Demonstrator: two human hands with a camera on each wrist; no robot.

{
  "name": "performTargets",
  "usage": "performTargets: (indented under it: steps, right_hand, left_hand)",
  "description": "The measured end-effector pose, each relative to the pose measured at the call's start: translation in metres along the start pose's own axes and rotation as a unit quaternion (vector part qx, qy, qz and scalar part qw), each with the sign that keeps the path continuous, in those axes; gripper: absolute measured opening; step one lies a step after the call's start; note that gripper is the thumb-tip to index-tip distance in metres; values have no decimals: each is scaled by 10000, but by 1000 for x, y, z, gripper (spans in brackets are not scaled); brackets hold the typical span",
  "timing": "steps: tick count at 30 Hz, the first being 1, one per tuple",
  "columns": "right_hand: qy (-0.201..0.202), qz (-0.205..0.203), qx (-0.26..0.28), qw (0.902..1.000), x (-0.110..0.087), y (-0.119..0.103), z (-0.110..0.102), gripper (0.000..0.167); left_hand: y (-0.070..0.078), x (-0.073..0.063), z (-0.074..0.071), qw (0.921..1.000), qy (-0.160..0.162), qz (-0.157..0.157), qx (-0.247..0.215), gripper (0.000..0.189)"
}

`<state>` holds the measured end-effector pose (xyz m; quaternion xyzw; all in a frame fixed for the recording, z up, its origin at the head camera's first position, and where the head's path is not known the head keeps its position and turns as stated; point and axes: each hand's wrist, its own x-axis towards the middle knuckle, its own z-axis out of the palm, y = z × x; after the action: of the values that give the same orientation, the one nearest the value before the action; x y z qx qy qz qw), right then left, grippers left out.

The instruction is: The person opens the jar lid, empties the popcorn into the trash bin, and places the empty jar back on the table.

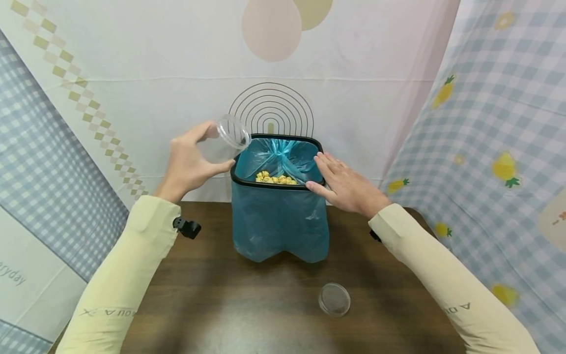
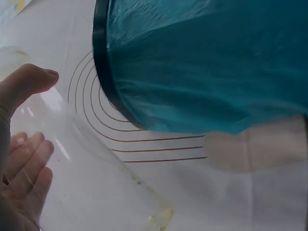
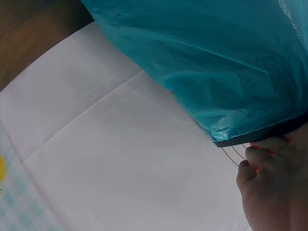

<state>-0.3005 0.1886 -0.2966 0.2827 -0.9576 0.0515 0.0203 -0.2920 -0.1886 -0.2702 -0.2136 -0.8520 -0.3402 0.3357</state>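
Note:
A clear plastic jar (image 1: 233, 132) is held in my left hand (image 1: 187, 157), thumb on one side and fingers on the other. It tilts with its round mouth toward the bin's left rim. Yellow crumbs cling inside the jar (image 2: 96, 187) in the left wrist view. The trash bin (image 1: 279, 221) has a black rim and a blue plastic liner, gathered in a knot at the back. Yellow popcorn (image 1: 275, 178) lies inside it. My right hand (image 1: 347, 187) rests on the bin's right rim with its fingers extended; the right wrist view shows fingertips (image 3: 246, 175) beside the rim.
A round clear lid (image 1: 334, 299) lies on the dark wooden table (image 1: 247, 305), in front of the bin and right of its middle. A white patterned cloth (image 1: 177, 49) hangs behind the bin, with checked cloth (image 1: 486, 123) at the sides.

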Motion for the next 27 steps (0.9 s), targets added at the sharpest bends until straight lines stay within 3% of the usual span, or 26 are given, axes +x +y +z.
performTargets:
  steps: [4, 9, 18, 27]
  right_hand:
    - [0, 1, 48, 10000, -1, 0, 0, 91]
    - [24, -33, 84, 10000, -1, 0, 0, 92]
    - [45, -3, 78, 10000, -1, 0, 0, 92]
    - [21, 5, 125, 9999, 0, 0, 1, 91]
  left_hand:
    - [-9, -23, 1, 9966, 274, -533, -574, 72]
    - [-17, -55, 8, 9846, 486, -1092, -1275, 67]
    - [-33, -108, 32, 9618, 723, -1548, -2141, 66]
    - [-53, -152, 60, 9363, 1188, -1884, -2714, 62]
